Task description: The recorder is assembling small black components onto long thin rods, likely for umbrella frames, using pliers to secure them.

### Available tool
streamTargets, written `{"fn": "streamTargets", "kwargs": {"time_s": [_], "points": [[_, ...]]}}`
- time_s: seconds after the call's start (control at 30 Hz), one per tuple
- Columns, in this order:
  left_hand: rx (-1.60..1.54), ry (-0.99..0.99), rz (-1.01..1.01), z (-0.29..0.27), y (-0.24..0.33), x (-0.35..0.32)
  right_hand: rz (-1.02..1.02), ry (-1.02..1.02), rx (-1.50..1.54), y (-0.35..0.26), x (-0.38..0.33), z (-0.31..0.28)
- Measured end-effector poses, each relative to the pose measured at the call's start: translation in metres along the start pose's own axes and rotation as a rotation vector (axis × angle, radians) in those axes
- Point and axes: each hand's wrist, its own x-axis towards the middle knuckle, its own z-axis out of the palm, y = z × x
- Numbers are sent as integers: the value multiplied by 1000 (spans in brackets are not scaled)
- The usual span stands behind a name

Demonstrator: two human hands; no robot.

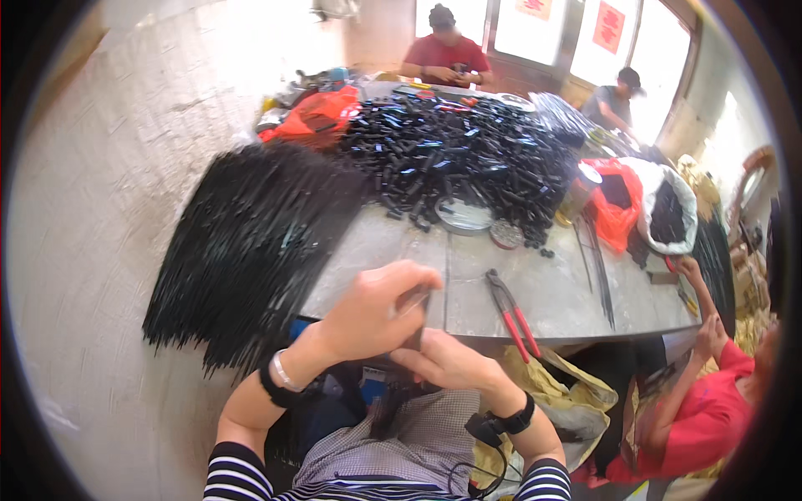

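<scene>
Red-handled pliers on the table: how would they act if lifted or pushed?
The red-handled pliers look stiff and perhaps heavy for their size, judging by the dark metallic head. Their handles overhang the table, so an outward push might tip them off.

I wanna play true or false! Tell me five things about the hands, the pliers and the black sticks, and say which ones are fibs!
1. The pliers have red handles. True.
2. The left hand is empty. False: its fingers curl around a dark thing, too blurred to name.
3. The black sticks are left of the pliers. True.
4. The right wrist is bare. False: it wears a black band.
5. The right hand is close to the left one. True.
</scene>
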Motion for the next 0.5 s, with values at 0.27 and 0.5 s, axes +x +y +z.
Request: {"fn": "streamTargets", "kwargs": {"time_s": [0.27,0.5], "points": [[-20,-30,108,0,-3,5,-187,-26,-143,30,-10,-9],[-49,34,22,-1,-6,1,192,924,-590,137,-80,-187]]}}
